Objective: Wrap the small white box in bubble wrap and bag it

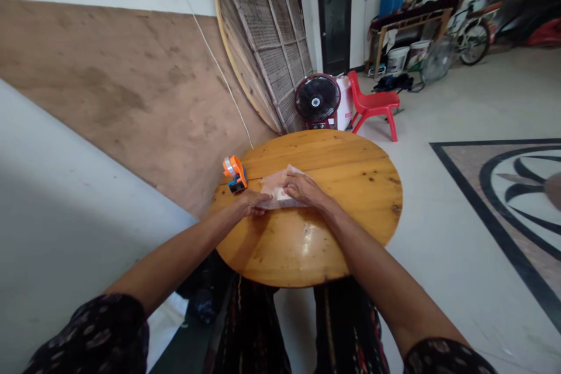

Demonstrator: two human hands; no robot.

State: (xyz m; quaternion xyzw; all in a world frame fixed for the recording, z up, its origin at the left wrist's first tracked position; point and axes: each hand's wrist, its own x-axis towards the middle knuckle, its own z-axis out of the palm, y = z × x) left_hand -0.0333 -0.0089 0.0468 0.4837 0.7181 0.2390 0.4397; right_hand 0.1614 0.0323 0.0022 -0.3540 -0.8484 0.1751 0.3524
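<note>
A translucent whitish sheet [272, 182], perhaps bubble wrap or thin plastic, lies on the round wooden table [289, 245]. On it sits a small white item [283, 194], partly covered by my fingers; its kind cannot be made out. My left hand [255, 201] grips the sheet's near left edge, thumb on top. Over the right part of the sheet, my right hand [301, 187] has its fingers bent and drawn together, gripping the sheet beside the white item. Left of the sheet, an orange and blue tape dispenser [235, 174] stands on the table, apart from both hands.
Beyond the table stand a round black-faced fan heater [318, 101] and a red plastic chair [374, 104]. A large wooden disc [239, 64] and a woven panel [272, 23] lean on the left wall. A white cord [219, 67] hangs down to the table's far left edge.
</note>
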